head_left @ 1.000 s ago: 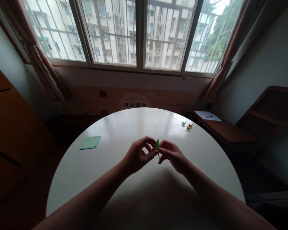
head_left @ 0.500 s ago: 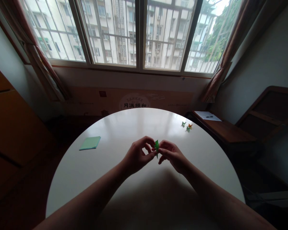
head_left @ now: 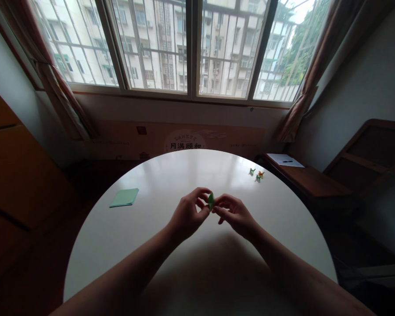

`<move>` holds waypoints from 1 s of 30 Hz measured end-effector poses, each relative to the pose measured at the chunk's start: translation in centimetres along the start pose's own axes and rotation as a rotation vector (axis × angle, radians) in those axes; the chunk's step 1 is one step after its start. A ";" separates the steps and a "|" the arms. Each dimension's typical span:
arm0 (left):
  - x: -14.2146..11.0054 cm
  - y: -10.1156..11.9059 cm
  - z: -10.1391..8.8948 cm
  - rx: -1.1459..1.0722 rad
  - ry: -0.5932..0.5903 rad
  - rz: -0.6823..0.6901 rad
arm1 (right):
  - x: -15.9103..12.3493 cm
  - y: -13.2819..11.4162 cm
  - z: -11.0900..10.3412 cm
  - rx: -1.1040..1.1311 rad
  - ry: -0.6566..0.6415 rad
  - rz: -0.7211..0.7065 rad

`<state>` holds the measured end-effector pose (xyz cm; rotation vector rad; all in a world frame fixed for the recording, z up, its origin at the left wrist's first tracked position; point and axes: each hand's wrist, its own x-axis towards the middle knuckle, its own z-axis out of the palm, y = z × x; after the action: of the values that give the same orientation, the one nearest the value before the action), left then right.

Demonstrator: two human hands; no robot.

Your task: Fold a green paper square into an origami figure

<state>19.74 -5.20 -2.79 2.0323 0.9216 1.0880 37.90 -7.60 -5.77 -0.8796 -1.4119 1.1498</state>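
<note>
A small folded piece of green paper (head_left: pixel 211 201) is held up between my two hands over the middle of the white round table (head_left: pixel 118 250). My left hand (head_left: pixel 191 212) pinches it from the left with thumb and fingertips. From the right, the thumb and index finger of my right hand (head_left: pixel 234 213) close on its lower edge, the other fingers curled beneath. The fingertips cover part of the paper, so its full shape is hidden.
A stack of light green square paper (head_left: pixel 124 198) lies at the table's left. Two small green folded paper figures (head_left: pixel 252 171) and an orange one (head_left: pixel 261 174) sit at the far right. Beyond, a wooden side table (head_left: pixel 303 177) carries a white sheet (head_left: pixel 285 160) and a pen.
The green paper has shifted slightly left and turned; its pointed top and bottom tips show less now. My right fingers have followed it to the left.
</note>
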 end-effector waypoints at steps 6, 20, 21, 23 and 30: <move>0.1 -0.3 0.0 0.000 0.005 -0.009 | 0.1 0.1 -0.1 -0.025 0.036 0.006; 0.1 -0.4 -0.2 0.009 0.080 0.030 | 0.3 -0.1 -0.5 0.120 0.088 0.130; 0.1 -0.4 -0.1 0.007 0.083 0.033 | 0.3 0.0 -0.4 0.123 0.093 0.126; 0.1 -0.4 0.0 0.003 0.092 0.037 | 0.4 0.2 -0.4 0.125 0.105 0.116; 0.2 -0.6 -0.1 0.005 0.128 0.038 | 0.5 0.4 -0.5 0.099 0.135 0.082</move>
<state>19.56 -4.71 -3.14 2.0106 0.9530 1.2503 38.23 -6.93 -6.06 -0.9339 -1.2096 1.1885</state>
